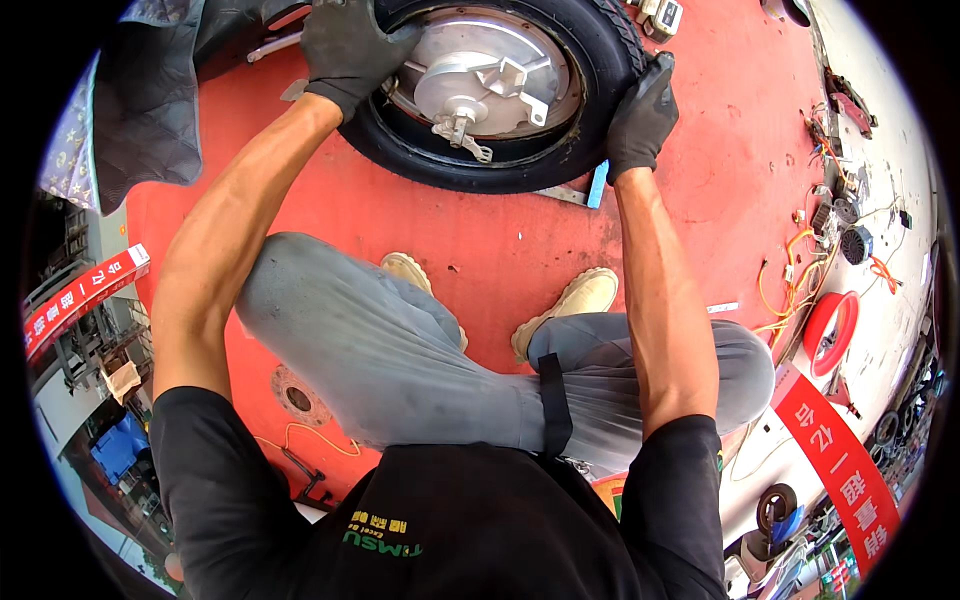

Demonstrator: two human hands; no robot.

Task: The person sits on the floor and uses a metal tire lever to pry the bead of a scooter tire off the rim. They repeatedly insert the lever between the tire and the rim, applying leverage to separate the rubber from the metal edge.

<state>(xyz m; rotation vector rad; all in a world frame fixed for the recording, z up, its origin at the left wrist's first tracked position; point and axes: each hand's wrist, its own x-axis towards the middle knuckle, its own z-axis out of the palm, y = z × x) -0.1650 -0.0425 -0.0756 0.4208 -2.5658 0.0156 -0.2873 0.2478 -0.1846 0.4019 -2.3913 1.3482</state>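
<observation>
In front of me is a scooter wheel with a silver metal hub, a bolted axle end and a black tyre. My left hand, in a dark grey glove, grips the tyre's left side, with the thumb lying over toward the hub. On the opposite side my right hand, gloved alike, is closed against the tyre's outer edge. The undersides of both grips are hidden. A flat metal tool with a blue end pokes out from below the tyre, close to my right wrist.
A red mat covers the floor. A dark quilted cover hangs at the far left. Orange cables, a red wheel rim and loose parts lie along the right. Near my left knee is a brown ring-shaped disc.
</observation>
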